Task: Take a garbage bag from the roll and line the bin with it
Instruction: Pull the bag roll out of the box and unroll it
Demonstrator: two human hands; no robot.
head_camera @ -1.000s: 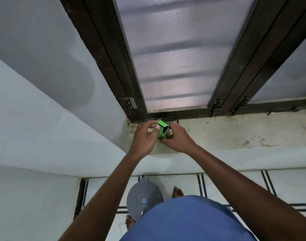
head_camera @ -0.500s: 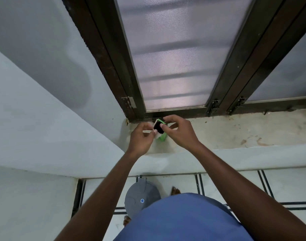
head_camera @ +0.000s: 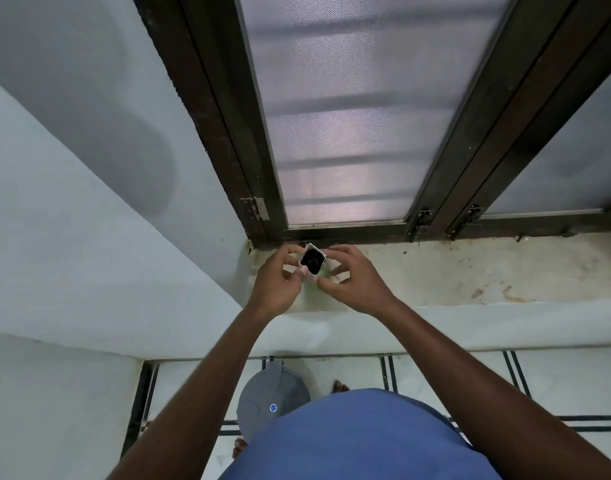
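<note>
Left grip (head_camera: 276,282): I am pinching the box (head_camera: 312,259).
Right grip (head_camera: 349,282): I am pinching it too, over the sill (head_camera: 435,275).
Bin (head_camera: 271,398): standing below.

Window sill (head_camera: 453,271): pale, with brown stains, below the dark window frame.
Floor (head_camera: 557,379): white tiles with dark lines.
On floor: grey bin (head_camera: 262,400), lid on.

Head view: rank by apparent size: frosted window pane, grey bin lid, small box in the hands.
1. frosted window pane
2. grey bin lid, partly hidden by the blue shirt
3. small box

Apparent size only; distances differ.
</note>
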